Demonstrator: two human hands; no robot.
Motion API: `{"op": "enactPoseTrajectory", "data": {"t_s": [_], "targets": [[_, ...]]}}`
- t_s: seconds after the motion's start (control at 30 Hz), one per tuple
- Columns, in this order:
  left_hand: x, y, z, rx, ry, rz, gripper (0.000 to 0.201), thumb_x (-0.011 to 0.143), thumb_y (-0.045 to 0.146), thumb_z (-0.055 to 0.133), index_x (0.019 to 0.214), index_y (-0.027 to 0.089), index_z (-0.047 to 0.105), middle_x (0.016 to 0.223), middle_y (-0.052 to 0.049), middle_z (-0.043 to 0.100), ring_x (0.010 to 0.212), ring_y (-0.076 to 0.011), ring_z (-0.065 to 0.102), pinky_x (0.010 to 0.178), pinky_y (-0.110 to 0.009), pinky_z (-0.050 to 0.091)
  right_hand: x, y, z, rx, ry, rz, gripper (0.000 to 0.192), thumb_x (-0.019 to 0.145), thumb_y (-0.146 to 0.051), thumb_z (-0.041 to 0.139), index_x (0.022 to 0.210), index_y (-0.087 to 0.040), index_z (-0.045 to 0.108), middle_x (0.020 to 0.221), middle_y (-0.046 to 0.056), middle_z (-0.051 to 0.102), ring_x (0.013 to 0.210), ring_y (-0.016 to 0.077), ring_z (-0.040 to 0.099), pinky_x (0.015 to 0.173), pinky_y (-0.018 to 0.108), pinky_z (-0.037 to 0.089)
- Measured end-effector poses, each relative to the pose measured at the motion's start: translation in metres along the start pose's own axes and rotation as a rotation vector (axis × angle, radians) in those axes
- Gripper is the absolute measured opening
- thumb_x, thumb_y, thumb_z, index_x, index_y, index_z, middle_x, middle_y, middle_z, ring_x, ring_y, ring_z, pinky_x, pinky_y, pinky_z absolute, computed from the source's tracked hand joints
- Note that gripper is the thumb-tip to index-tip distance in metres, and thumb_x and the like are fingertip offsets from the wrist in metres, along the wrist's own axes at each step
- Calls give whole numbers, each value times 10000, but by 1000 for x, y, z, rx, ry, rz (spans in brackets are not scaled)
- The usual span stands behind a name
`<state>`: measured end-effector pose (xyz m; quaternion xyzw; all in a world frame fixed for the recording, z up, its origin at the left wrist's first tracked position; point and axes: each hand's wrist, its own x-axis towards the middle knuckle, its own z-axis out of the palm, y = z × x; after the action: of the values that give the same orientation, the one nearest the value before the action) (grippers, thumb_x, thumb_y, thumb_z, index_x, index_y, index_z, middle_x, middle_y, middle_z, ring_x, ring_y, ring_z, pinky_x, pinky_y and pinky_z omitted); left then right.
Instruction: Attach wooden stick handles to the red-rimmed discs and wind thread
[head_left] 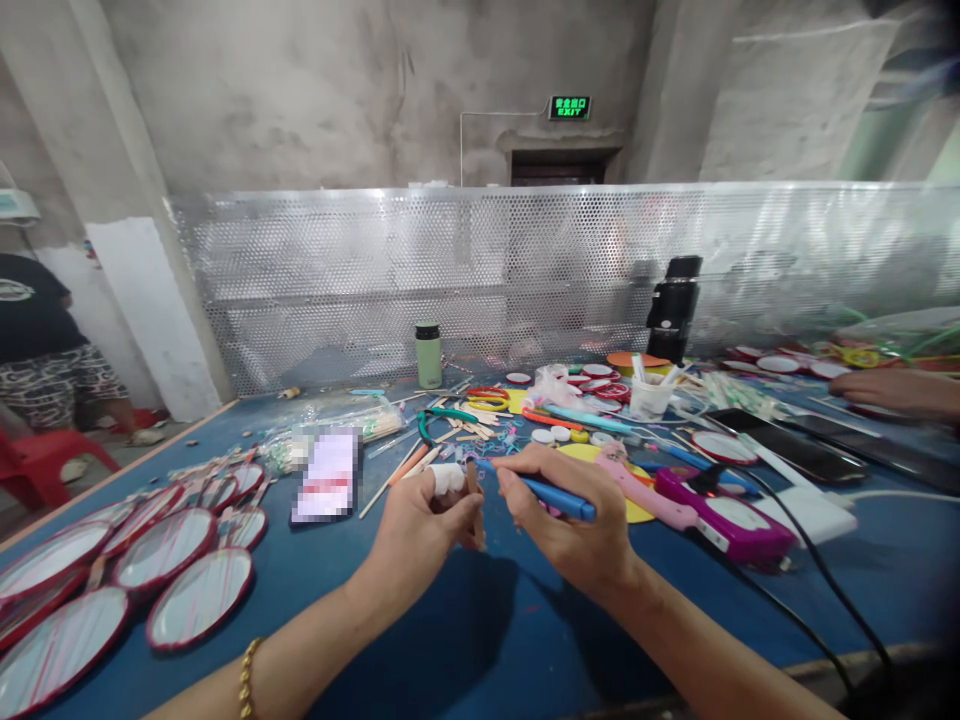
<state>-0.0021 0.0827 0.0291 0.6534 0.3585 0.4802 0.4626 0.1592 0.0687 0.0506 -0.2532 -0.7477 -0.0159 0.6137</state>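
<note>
My left hand point(431, 520) pinches a short wooden stick point(474, 492) upright over the blue table point(465, 640); its forefinger wears a white bandage. My right hand point(574, 515) grips a blue pen-like tool point(551, 493) whose tip points left at the stick. Both hands meet near the table's middle, a little above its surface.
Several round red-rimmed discs point(199, 595) lie at the left. A phone point(328, 475) lies ahead of my left hand. A purple device point(731, 520) with a black cable, green-handled pliers point(442, 415), a green bottle point(428, 355) and craft bits crowd the back. Another person's hand point(896, 390) rests far right.
</note>
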Motion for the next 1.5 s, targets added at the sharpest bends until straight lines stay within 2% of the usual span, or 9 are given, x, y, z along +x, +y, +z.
{"op": "enactPoseTrajectory", "data": {"t_s": [1.5], "targets": [[0,2,0,-3,4,-7,219,744,336,668,621,168,599,532,-18,653,487,-152,614,521,-263,530,-2,2,0,2,-3,1,117,841,-83,618,842,-168,698,682,-8,657,579,98,593,575,225,484]]}}
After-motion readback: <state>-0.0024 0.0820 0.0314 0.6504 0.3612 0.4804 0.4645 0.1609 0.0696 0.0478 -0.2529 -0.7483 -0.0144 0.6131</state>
